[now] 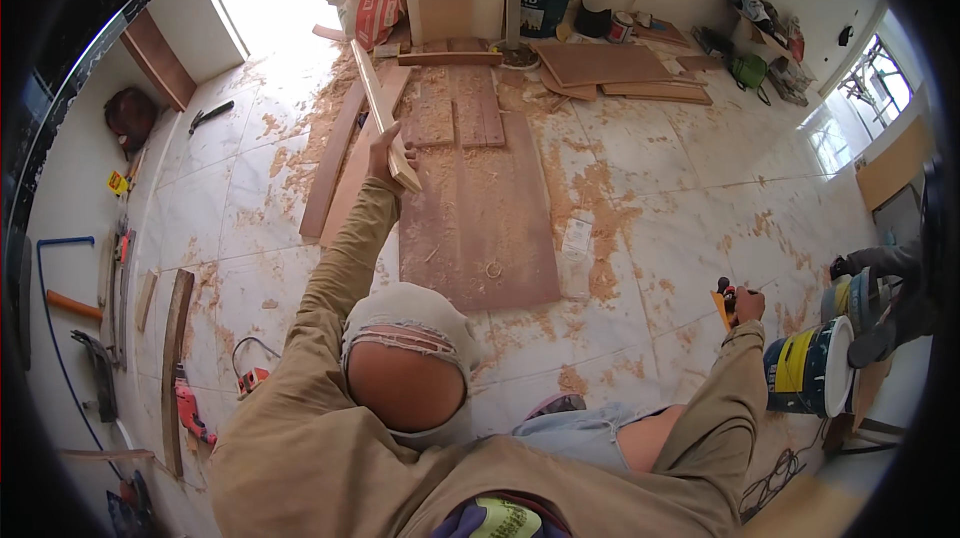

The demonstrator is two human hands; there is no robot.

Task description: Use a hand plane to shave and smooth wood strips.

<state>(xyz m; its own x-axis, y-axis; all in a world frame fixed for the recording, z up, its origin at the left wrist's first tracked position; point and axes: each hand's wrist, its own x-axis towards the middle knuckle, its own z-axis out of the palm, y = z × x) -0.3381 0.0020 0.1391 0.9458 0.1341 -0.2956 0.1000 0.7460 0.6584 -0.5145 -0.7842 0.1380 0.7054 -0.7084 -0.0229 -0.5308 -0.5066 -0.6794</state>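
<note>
My left arm stretches forward, and its hand (383, 155) is wrapped round the near end of a long pale wooden strip (372, 88). The strip slants up and away over the boards on the floor. Off to the right, my right hand (748, 307) grips a small yellow hand plane (721, 305) with a dark knob, held beside my bent knee. Wide reddish-brown boards (485, 208) lie under and beyond the strip, strewn with curly wood shavings. My left knee (408, 388) shows through torn pale trousers.
A clear plastic bottle (576, 256) lies beside the boards. To the right is a dark bucket (808, 370) with a yellow label; a hammer (210, 116) rests far left. A pink power tool (192, 408) and a timber length (176, 368) lie at near left. Panels (605, 65) are stacked at the back.
</note>
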